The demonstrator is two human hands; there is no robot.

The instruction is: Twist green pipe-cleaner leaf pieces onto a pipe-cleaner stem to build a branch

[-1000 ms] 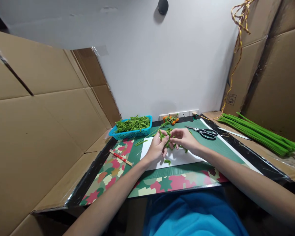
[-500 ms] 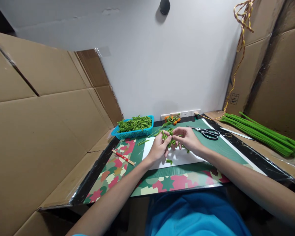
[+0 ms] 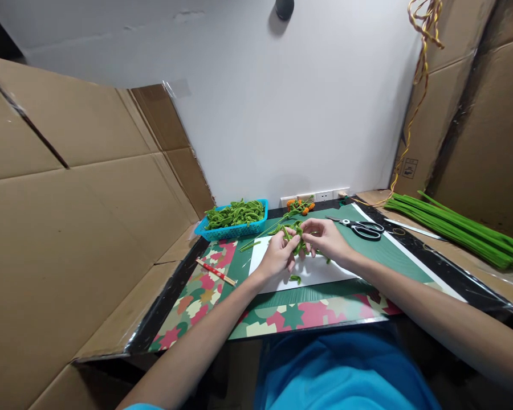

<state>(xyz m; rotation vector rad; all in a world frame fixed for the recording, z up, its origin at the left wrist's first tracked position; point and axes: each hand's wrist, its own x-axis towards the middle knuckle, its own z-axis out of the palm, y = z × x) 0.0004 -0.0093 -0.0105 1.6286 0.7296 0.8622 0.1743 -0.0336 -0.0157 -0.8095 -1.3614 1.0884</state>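
Green pipe cleaner pieces (image 3: 298, 246) are bunched between my two hands, above a white sheet of paper (image 3: 320, 274). My left hand (image 3: 280, 250) is closed on a pipe cleaner, with thumb and index finger pinched. Fingertips touching it from the other side, my right hand (image 3: 320, 234) pinches at the same green piece; exactly what its tips grip is partly hidden. A short curled green piece (image 3: 296, 279) lies on the paper below. More curled pieces show behind and under the hands.
A blue basket (image 3: 231, 232) heaped with curled green pieces stands at the back left. Black-handled scissors (image 3: 367, 229) lie right of my hands, beside long green pipe cleaners (image 3: 457, 230). Orange flowers (image 3: 301, 206) lie at the back; a red-wrapped stick (image 3: 216, 271) is at left.
Both hands stay almost in place, fingertips together on the green piece, with only slight finger movement. The whole view has shifted slightly.
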